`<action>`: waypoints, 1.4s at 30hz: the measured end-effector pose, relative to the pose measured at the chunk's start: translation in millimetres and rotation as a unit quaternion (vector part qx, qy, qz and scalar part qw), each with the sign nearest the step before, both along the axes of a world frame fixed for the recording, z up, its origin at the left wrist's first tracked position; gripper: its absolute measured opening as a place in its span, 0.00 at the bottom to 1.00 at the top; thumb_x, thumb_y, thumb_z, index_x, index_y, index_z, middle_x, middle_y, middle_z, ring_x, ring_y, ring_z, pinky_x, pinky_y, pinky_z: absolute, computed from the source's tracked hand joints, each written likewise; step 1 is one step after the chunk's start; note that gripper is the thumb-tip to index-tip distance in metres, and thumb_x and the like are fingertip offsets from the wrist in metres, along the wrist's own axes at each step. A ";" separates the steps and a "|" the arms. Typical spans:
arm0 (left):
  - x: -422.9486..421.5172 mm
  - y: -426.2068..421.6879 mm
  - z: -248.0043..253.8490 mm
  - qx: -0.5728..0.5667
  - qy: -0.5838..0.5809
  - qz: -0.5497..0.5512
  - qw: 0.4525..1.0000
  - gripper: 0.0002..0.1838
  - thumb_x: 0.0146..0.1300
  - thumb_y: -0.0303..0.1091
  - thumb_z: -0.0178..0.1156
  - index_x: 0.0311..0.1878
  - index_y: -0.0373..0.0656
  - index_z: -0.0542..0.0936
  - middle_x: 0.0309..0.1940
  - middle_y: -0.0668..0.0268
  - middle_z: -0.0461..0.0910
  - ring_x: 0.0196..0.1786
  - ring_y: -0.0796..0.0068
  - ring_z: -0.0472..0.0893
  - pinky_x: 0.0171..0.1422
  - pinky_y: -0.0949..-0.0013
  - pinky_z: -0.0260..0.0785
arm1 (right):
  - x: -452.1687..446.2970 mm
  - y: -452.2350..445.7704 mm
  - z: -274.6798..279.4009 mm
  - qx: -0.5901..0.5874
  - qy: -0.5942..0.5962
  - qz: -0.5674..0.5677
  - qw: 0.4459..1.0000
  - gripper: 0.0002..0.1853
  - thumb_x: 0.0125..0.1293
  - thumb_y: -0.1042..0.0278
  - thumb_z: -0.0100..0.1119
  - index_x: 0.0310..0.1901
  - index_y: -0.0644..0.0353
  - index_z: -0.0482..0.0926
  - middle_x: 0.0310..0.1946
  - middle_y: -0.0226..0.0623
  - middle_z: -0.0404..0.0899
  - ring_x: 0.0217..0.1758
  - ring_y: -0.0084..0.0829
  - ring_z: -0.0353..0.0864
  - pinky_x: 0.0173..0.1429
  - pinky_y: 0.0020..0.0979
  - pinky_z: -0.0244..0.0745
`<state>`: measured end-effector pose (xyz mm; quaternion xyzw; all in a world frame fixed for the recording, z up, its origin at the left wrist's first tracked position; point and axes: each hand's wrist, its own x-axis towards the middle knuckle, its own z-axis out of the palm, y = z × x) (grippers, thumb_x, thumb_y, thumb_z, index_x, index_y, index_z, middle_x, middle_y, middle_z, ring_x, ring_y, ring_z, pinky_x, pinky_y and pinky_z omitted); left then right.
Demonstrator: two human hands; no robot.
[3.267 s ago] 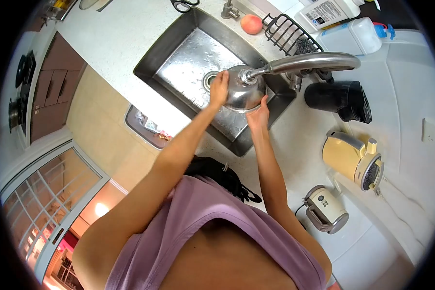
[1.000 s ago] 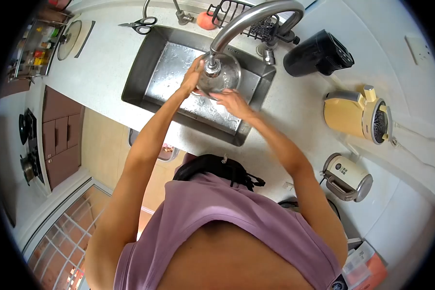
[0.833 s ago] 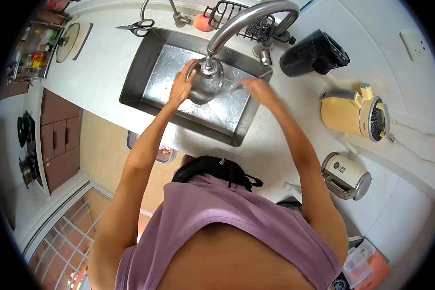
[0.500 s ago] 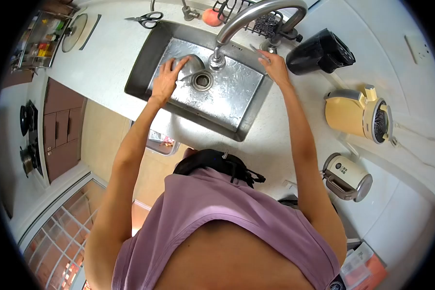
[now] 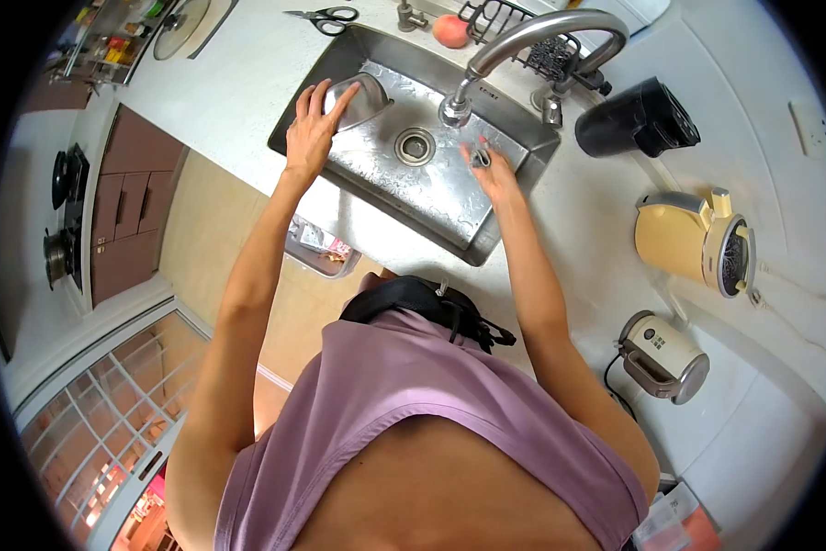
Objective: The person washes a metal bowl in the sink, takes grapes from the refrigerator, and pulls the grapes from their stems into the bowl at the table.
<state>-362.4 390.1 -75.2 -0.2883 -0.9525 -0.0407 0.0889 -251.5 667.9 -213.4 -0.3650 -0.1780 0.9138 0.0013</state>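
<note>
In the left part of the steel sink (image 5: 431,207), my left hand (image 5: 311,138) grips a shiny metal bowl (image 5: 361,103), tilted on its side with its opening to the right. My fingers lie over its outside. My right hand (image 5: 495,174) is over the right side of the sink, below the faucet head (image 5: 455,111). Its fingers are closed round a small grey thing (image 5: 480,159) whose kind I cannot make out. The drain (image 5: 415,147) lies between my two hands.
The curved faucet (image 5: 546,23) arches over the sink. Behind stand a peach (image 5: 450,31), scissors (image 5: 325,18) and a black wire rack (image 5: 514,32). To the right are a black container (image 5: 635,119), a yellow kettle (image 5: 679,230) and a cream kettle (image 5: 661,344).
My right hand has moved from beside the faucet base down and inward over the sink. My left hand keeps the bowl and has shifted it slightly away from the drain. The view has shifted.
</note>
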 end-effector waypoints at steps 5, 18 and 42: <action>-14.4 -19.4 9.4 0.529 -0.368 0.253 0.722 0.44 0.46 0.09 0.38 0.68 0.55 0.53 0.57 0.46 0.64 0.53 0.49 0.75 0.42 0.58 0.81 | 10.9 -11.6 13.4 -0.078 0.032 -0.010 0.996 0.15 0.71 0.78 0.37 0.56 0.64 0.66 0.41 0.45 0.67 0.32 0.27 0.68 0.30 0.21 0.68; 12.2 -66.1 26.7 0.640 -0.486 0.274 0.529 0.22 0.48 0.16 0.49 0.50 0.29 0.64 0.34 0.56 0.73 0.29 0.69 0.79 0.37 0.57 0.83 | 3.0 -23.5 30.7 0.166 -0.031 0.085 0.982 0.21 0.71 0.48 0.42 0.22 0.49 0.59 0.14 0.21 0.52 0.13 0.15 0.50 0.11 0.19 0.41; -52.9 7.2 -27.5 -0.233 -0.058 -0.220 0.945 0.31 0.62 0.30 0.45 0.67 0.72 0.56 0.62 0.58 0.61 0.63 0.51 0.64 0.48 0.59 0.77 | -115.8 78.7 159.8 0.901 0.201 0.041 0.382 0.22 0.58 0.78 0.48 0.56 0.67 0.67 0.50 0.55 0.69 0.54 0.53 0.68 0.58 0.45 0.63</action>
